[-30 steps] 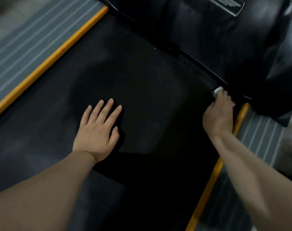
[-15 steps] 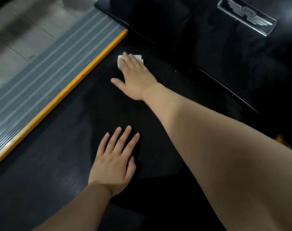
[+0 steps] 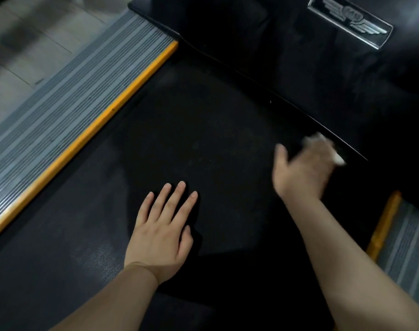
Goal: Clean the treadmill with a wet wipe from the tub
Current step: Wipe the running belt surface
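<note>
The black treadmill belt (image 3: 203,139) fills the middle of the view. My left hand (image 3: 163,232) lies flat on it, palm down, fingers spread, holding nothing. My right hand (image 3: 304,168) is blurred with motion at the belt's far right, close to the edge of the black motor cover (image 3: 323,68). It presses a white wet wipe (image 3: 338,158) onto the belt; only white bits of the wipe show past the fingers. The tub is not in view.
Grey ribbed side rails with yellow edge strips run along the belt on the left (image 3: 79,111) and at the lower right (image 3: 404,237). A silver winged badge (image 3: 351,20) sits on the motor cover. Pale floor tiles (image 3: 17,44) lie beyond the left rail.
My right hand swept the wipe from the belt's right front corner to the left front corner, then back to the right. My left hand stayed flat on the belt.
</note>
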